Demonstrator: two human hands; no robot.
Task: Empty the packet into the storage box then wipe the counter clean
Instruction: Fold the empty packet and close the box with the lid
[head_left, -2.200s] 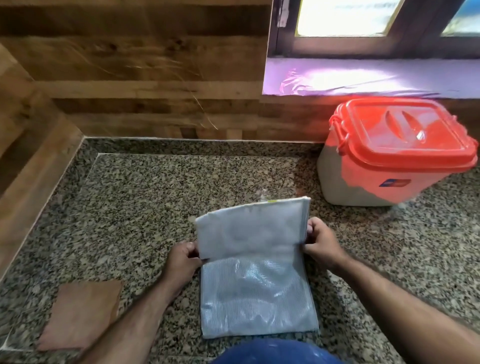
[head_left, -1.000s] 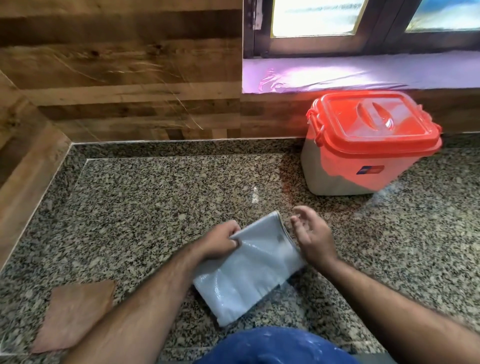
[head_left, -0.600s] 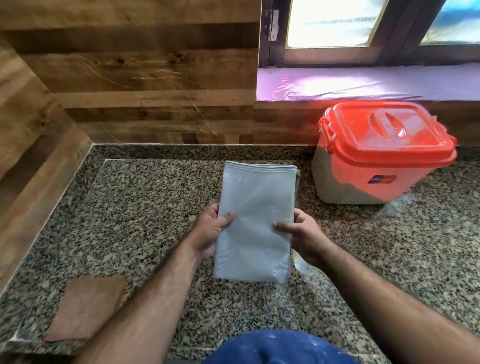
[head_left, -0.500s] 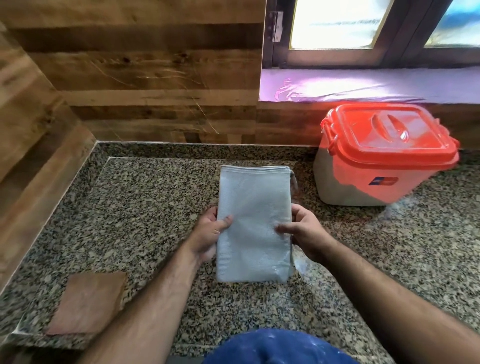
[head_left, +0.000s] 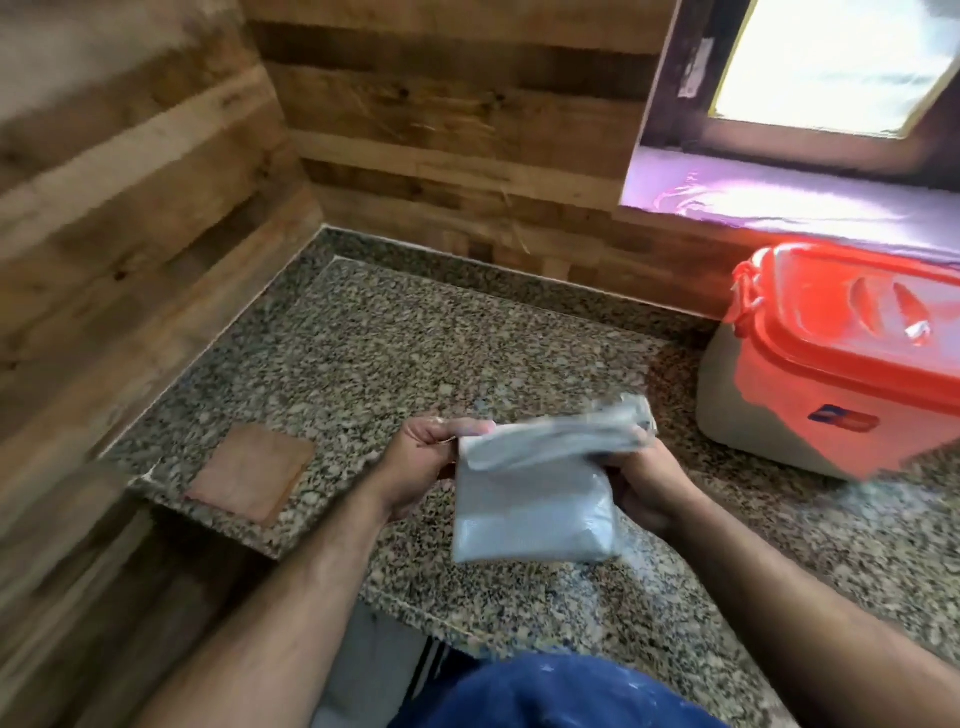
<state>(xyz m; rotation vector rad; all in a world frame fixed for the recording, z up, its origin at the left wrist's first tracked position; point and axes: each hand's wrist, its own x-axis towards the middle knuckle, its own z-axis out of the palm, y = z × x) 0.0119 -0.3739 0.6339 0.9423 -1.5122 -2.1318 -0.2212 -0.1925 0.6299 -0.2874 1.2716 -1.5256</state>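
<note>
Packet (head_left: 530, 499) up off the desk (head_left: 415, 353) now, held between both hands in front of us, its top folded over. Our left hand (head_left: 421, 462) has a pinching grip on the left end of that fold; our right hand (head_left: 644, 488) is closed on the right side. Storage box (head_left: 831, 374) sits well to the right, orange lid (head_left: 852, 306) on. Risk, we reckon: open the fold out here and the contents spill on the desk, and that lid needs a free hand. Brown cloth (head_left: 249, 480) waits at the left.
</note>
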